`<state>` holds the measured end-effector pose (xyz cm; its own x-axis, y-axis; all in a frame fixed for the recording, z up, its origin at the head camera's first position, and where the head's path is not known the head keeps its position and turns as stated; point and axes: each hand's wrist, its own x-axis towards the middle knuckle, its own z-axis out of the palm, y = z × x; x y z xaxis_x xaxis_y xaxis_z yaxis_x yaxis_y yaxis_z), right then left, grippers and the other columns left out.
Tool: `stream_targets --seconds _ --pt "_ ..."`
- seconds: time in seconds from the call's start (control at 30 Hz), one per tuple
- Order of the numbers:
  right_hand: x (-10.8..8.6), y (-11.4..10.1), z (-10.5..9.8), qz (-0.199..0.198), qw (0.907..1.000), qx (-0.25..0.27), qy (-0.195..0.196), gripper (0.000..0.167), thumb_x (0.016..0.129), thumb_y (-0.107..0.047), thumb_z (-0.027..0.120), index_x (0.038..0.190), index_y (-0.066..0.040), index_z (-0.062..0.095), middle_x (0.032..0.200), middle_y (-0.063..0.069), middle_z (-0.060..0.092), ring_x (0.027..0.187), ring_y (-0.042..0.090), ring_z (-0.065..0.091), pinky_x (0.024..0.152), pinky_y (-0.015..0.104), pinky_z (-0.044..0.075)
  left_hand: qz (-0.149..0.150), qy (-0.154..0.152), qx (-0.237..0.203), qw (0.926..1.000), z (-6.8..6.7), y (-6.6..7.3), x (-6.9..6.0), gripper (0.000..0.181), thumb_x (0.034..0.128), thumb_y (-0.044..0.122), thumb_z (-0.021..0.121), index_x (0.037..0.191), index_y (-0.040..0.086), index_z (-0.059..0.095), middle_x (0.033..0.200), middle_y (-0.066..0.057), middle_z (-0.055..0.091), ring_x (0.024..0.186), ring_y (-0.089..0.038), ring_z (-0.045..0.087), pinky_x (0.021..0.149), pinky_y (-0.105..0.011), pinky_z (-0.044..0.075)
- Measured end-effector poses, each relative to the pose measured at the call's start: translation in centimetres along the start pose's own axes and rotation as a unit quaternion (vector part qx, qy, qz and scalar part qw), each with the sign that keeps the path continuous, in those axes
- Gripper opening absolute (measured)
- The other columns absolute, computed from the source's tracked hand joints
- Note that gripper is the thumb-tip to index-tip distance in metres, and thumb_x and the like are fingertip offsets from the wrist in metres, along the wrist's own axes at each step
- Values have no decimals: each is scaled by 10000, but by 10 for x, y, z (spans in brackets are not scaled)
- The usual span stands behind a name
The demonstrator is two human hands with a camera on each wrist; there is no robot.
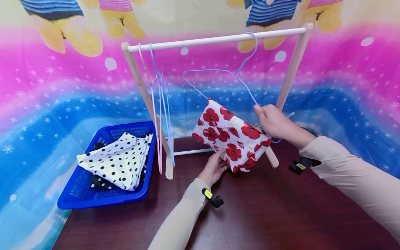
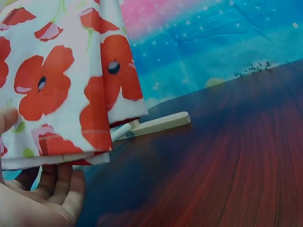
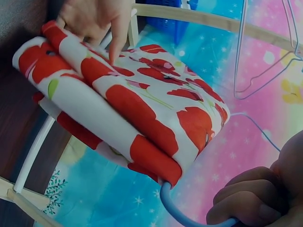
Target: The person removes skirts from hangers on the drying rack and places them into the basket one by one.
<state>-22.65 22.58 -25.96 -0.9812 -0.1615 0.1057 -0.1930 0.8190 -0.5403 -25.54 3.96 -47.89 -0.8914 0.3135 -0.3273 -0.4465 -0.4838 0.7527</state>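
A white cloth with red poppies [image 1: 231, 139] hangs folded over the lower bar of a light blue wire hanger [image 1: 215, 70]. The hanger's hook is over the rack's white top rail [image 1: 203, 42], and the hanger tilts down to the right. My right hand [image 1: 276, 121] grips the hanger's right side wire, with its fingers curled in the right wrist view. At the cloth's lower left edge, my left hand [image 1: 214, 170] pinches the fabric. In the left wrist view its thumb lies in front of the cloth and its fingers [image 2: 61, 184] are behind, partly hidden.
Left of the rack sits a blue basket [image 1: 103, 203] holding a white polka-dot cloth [image 1: 122, 163] and dark dotted fabric. Pink [image 1: 160, 149] and blue [image 1: 170, 139] hangers hang at the rail's left end. The rack's wooden feet [image 1: 272, 158] stand on the dark red table [image 1: 250, 215].
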Motion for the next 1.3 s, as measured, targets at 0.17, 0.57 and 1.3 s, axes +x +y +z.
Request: stream_targets --seconds 0.17,0.57,1.3 --pt "2 2 0 27 9999 29 105 554 1114 -371 257 658 -99 415 530 20 381 455 180 397 447 308 364 4 -59 102 9999 -7 1 -5 470 995 339 627 1390 105 526 1274 -42 680 1058 -143 655 971 -336 521" --pt "4 4 1 28 9999 -1 168 556 1110 -389 267 664 -95 421 547 32 393 471 197 407 460 323 363 215 -287 -651 9972 -10 18 -32 336 1004 274 601 1292 107 555 1026 74 750 968 -56 710 856 -235 578" --pt "2 6 0 154 9998 -20 121 564 1108 -406 256 663 -98 416 542 29 385 467 204 406 466 335 357 410 -1119 -866 9891 0 39 -61 372 1031 202 455 1399 147 451 1211 67 676 1122 -72 658 1009 -266 494"
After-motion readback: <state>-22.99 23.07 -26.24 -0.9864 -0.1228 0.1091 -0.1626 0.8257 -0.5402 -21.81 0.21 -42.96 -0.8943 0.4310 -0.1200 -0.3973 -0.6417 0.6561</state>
